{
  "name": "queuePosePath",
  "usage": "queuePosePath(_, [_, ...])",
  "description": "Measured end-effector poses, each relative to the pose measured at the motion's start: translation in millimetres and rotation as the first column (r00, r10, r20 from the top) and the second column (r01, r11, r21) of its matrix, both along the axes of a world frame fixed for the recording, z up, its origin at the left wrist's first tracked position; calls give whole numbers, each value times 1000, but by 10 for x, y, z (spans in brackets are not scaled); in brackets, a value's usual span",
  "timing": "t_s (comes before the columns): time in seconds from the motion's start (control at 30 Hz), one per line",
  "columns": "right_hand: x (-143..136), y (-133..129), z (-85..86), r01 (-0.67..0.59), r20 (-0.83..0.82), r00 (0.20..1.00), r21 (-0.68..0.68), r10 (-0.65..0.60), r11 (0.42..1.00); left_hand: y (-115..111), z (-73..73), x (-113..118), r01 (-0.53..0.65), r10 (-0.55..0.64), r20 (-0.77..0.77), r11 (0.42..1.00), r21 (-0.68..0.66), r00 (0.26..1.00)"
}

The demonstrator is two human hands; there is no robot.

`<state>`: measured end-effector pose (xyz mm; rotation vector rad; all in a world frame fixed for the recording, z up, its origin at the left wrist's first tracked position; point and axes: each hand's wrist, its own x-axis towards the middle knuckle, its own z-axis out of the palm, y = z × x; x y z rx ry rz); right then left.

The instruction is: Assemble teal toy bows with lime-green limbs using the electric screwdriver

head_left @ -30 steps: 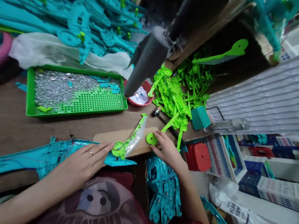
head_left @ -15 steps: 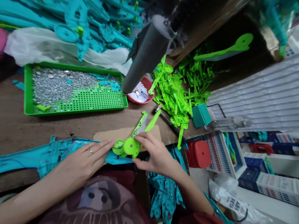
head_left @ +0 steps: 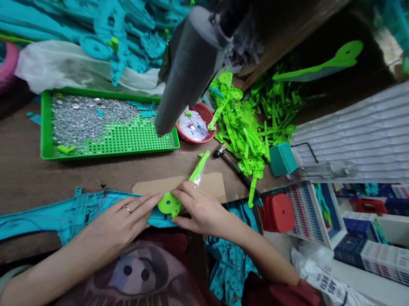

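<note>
A long teal plastic part [head_left: 42, 218] with thin wires along it lies across the front edge of the bench. My left hand [head_left: 128, 215], with a ring on one finger, is laid over its right end, gripping it; the thumb is mostly hidden. A bright green plastic piece [head_left: 168, 204] with a round end sits over the teal part, just beyond my left fingertips. My right hand [head_left: 198, 208] pinches this green piece between thumb and fingers. Its narrow arm [head_left: 200, 165] sticks out above my right hand. The fingers cover the middle of the piece.
Behind are a green tray [head_left: 109, 155] of small metal pieces, a red basket [head_left: 212, 133] and a hammer [head_left: 234, 166]. A grey cylindrical tool [head_left: 189, 68] hangs over the bench. Green parts [head_left: 241, 127] are heaped right; teal parts [head_left: 226, 272] fill a box below.
My right hand has brought the green piece left and down onto the teal part, where its round end now covers the other green disc. My left hand stays on the teal part.
</note>
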<state>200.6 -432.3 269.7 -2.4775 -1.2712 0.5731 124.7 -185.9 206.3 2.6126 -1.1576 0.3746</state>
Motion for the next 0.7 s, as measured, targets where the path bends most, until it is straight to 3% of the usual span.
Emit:
queuePosePath(0.2, [21, -22, -19, -40, 38, 999, 24, 39, 999, -19, -5, -32, 30, -30, -55, 1000, 5, 998])
queuePosePath(0.4, [40, -101, -166, -45, 66, 997, 127, 36, 991, -37, 102, -30, 67, -69, 33, 996, 66, 997])
queuePosePath(0.5, [5, -213, -300, -145, 244, 966, 229, 87, 962, -23, 140, -7, 80, -85, 53, 993, 86, 995])
queuePosePath(0.57, [-95, -296, -316, -245, 430, 896, 260, 115, 934, -15, 142, -1, 77, -83, 55, 992, 102, 995])
queuePosePath(0.63, [-253, -360, -242, -250, 544, 838, 326, 35, 912, -14, 134, -2, 78, -85, 54, 989, 123, 995])
queuePosePath(0.7, [-410, -380, -111, -128, 529, 832, 478, -169, 869, -19, 122, -7, 82, -89, 47, 987, 138, 995])
